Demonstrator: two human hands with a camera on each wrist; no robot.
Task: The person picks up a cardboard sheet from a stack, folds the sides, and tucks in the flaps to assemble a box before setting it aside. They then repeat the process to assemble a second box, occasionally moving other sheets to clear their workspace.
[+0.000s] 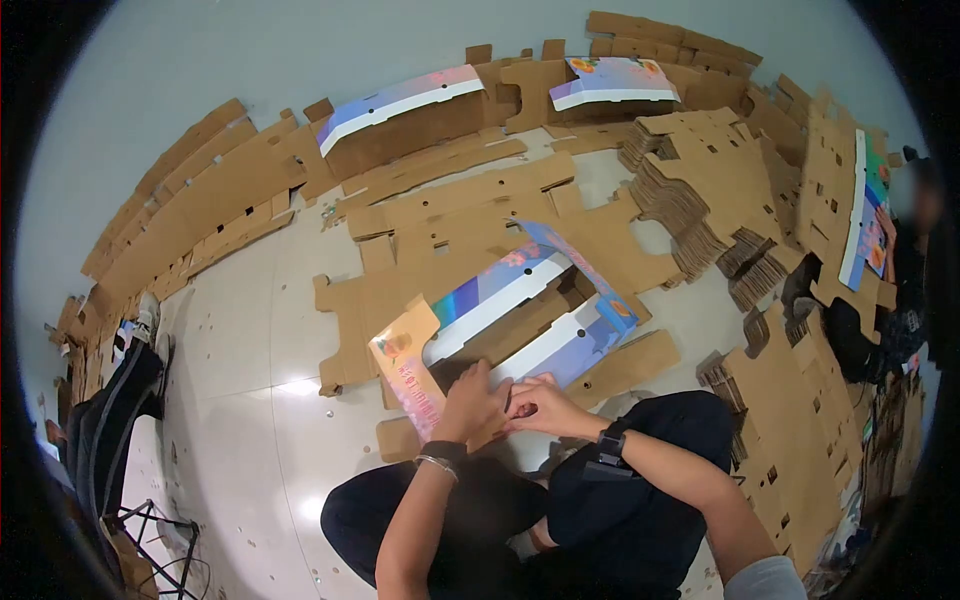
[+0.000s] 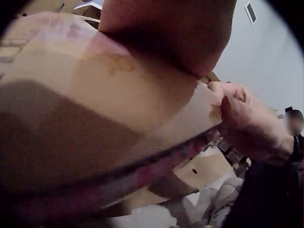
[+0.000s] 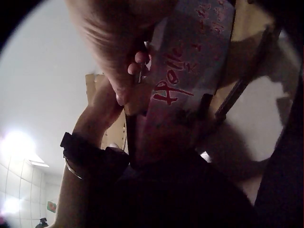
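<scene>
A partly folded cardboard box (image 1: 545,350), with colourful printed outer sides and white rims, lies in front of the seated person's crossed legs. Its near left wall, orange and pink with lettering, also shows as a printed panel (image 3: 173,80) in the right wrist view. My left hand (image 1: 470,402) reaches over that wall and grips the box at its near corner. Close beside it, my right hand (image 1: 550,408) pinches the same corner with curled fingers. In the left wrist view the right hand (image 2: 251,123) holds the end of the panel. The fingertips inside the corner are partly hidden.
Flat brown cardboard (image 1: 400,260) lies under the box. Stacked cardboard blanks (image 1: 700,180) rise at the back right, with more blanks (image 1: 790,420) at the right. Printed boxes (image 1: 400,105) stand along the wall. Another person (image 1: 905,250) sits at far right; a dark-trousered leg (image 1: 110,420) shows at left.
</scene>
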